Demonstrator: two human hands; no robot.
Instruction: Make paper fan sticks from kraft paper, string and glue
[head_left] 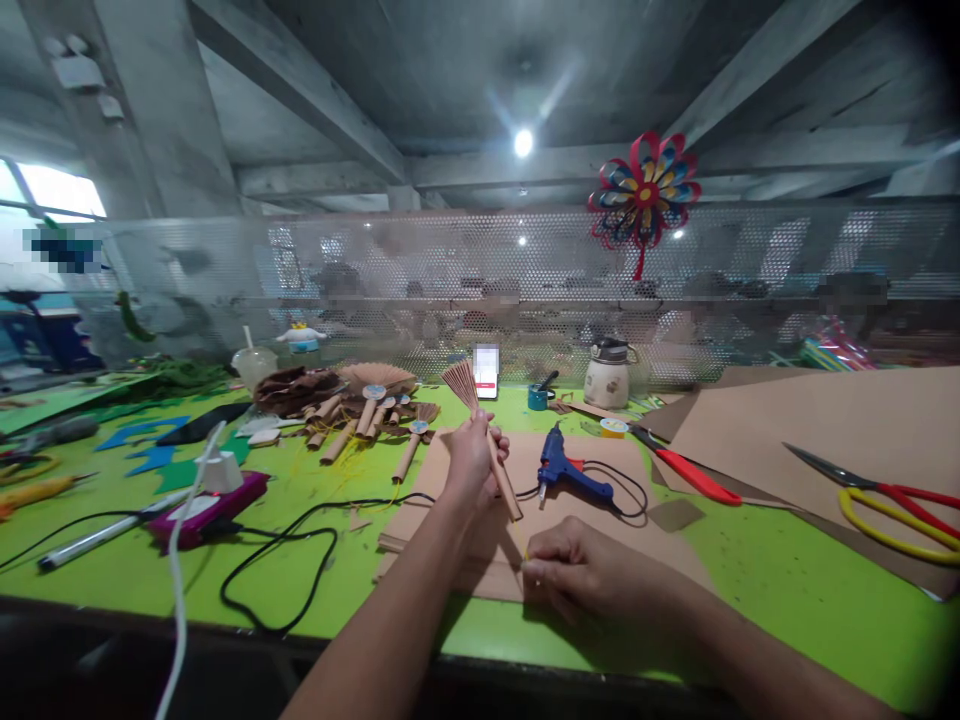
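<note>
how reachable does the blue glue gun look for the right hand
Probably yes: the blue glue gun lies on brown sheets beyond the right hand, with nothing visible between them, though that hand seems to pinch something yellow.

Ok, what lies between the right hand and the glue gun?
Head view: just bare brown sheet from the right hand to the glue gun; the fan handle ends left of that stretch.

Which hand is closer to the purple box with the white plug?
Left. The left hand, gripping a brown pleated fan, is to the right of the purple box; the right hand is even farther right.
</note>
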